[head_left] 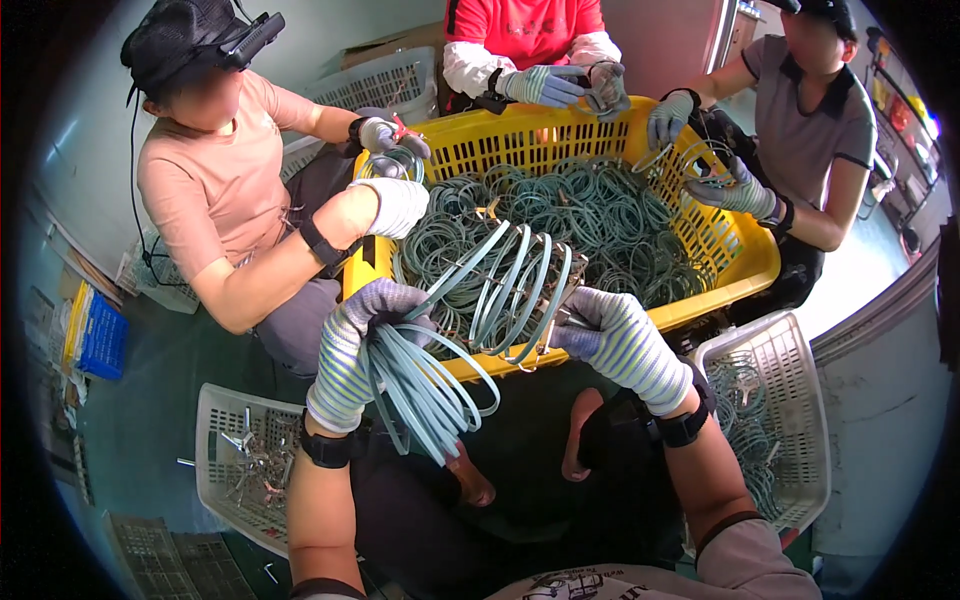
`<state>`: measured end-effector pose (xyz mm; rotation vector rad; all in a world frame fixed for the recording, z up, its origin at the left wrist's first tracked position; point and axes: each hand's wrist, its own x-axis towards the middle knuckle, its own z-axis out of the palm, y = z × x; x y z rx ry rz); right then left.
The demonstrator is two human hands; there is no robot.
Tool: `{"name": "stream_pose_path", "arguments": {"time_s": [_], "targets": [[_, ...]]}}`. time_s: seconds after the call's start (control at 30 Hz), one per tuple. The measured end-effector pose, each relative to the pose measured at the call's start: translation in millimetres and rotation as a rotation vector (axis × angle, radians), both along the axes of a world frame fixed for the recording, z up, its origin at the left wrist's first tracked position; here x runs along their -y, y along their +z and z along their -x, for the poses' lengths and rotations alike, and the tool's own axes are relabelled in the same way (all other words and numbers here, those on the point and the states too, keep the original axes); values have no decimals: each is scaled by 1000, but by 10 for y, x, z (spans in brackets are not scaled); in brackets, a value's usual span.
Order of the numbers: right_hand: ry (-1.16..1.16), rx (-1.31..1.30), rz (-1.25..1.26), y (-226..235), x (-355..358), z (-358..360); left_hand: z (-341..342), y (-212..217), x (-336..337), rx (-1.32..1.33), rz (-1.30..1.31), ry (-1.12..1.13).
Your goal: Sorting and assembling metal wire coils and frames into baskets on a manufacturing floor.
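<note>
My left hand [375,330], in a striped glove, is closed around a bunch of pale blue-grey rings [420,385] that fan out below the fingers. Several more rings [510,285] run spread apart from that hand toward my right hand [625,345], above the near rim of a yellow basket [710,300]. The right hand, gloved alike, is closed beside the rings' right end, where small metal parts [577,268] show. A bit of metal shows at its fingertips; what it grips is not clear. Tangled blue-grey rings [600,215] fill the basket.
Three people in gloves work around the basket; the person at left holds red-handled pliers [402,130] and rings. A white crate with metal pieces [205,430] stands at lower left. Another white crate with rings [805,400] is at right. A blue crate [100,335] sits far left.
</note>
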<state>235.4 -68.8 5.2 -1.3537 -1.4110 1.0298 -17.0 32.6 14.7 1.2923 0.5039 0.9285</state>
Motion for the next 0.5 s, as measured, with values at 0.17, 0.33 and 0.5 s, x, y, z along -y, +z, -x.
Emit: {"name": "stream_pose_path", "arguments": {"time_s": [0.17, 0.33, 0.5], "targets": [[-22, -209, 73, -65, -23, 20, -99, -52, 72, 49, 217, -70], [-2, -344, 169, 22, -1, -4, -103, -44, 64, 42, -270, -129], [45, -353, 230, -75, -15, -32, -162, -4, 174, -18, -30, -128]]}}
